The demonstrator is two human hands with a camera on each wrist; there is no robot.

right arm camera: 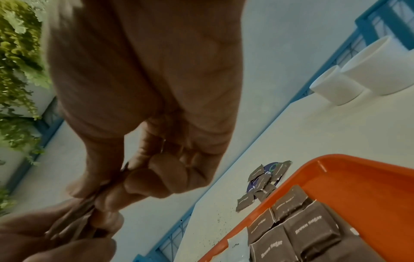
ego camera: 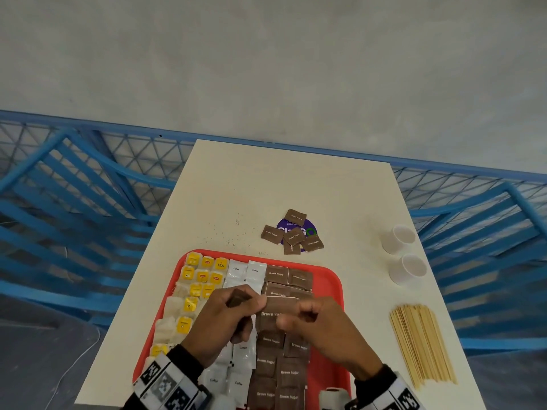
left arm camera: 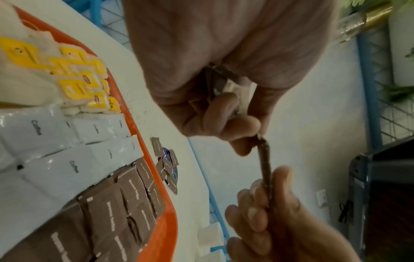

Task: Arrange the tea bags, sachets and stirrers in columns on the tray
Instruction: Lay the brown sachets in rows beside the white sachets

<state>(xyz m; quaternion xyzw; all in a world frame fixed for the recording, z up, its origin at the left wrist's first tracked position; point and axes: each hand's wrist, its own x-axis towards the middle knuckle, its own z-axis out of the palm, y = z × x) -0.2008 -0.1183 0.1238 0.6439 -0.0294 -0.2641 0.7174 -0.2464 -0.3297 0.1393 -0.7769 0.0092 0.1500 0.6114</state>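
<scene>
A red tray (ego camera: 328, 279) holds columns of yellow-tagged tea bags (ego camera: 204, 276), white coffee sachets (ego camera: 245, 273) and brown sugar sachets (ego camera: 278, 368). Above its middle, my left hand (ego camera: 236, 309) and right hand (ego camera: 302, 318) both pinch a brown sugar sachet (ego camera: 275, 310). More brown sachets sit tucked in the left hand's curled fingers. In the left wrist view the sachet (left arm camera: 265, 163) runs edge-on from the left hand (left arm camera: 224, 115) down to the right hand (left arm camera: 264, 221). The right wrist view shows the right hand (right arm camera: 145, 177) pinching sachets (right arm camera: 82, 212) against the left hand (right arm camera: 56, 239).
Several loose brown sachets (ego camera: 291, 235) lie on a purple sticker beyond the tray. A bundle of wooden stirrers (ego camera: 420, 344) lies at the table's right, with two white cups (ego camera: 398, 238) behind it. Blue chairs and a railing surround the table.
</scene>
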